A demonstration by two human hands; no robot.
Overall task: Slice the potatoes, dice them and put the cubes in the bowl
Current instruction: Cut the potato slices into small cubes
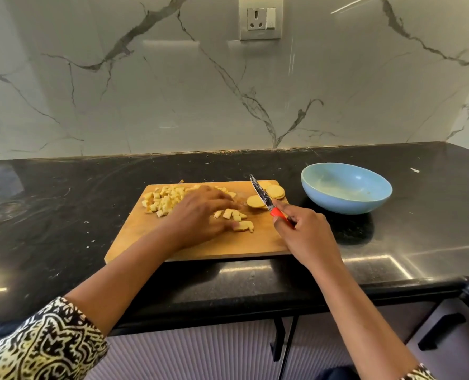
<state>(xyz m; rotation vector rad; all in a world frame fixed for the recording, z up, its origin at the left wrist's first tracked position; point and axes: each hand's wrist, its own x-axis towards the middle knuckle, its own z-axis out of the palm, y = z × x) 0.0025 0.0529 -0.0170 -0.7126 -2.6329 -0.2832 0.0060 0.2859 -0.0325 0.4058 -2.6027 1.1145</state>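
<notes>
The left hand [200, 212] is lying flat, fingers stretched out and loose, over the pale yellow potato cubes [163, 198] on the rectangular wooden chopping board [227, 248], gripping nothing. The right hand [304, 231] is clenching the red-handled kitchen knife [264, 198], with the blade pointing up and away over the round potato slices [275, 192] at the board's far right corner. The light blue ceramic bowl [345, 205] is sitting on the black stone worktop [63, 215] just right of the board, and it's looking empty of cubes. So the dicing is looking part done, with the transfer not begun. The risks now: the blade is hovering near the left fingertips, so a careless sweep is inviting a nick. Cubes are crowding the board's far edge, and a hard push is liable to spill them onto the worktop. The stacked slices are likely to slide under the knife.
</notes>
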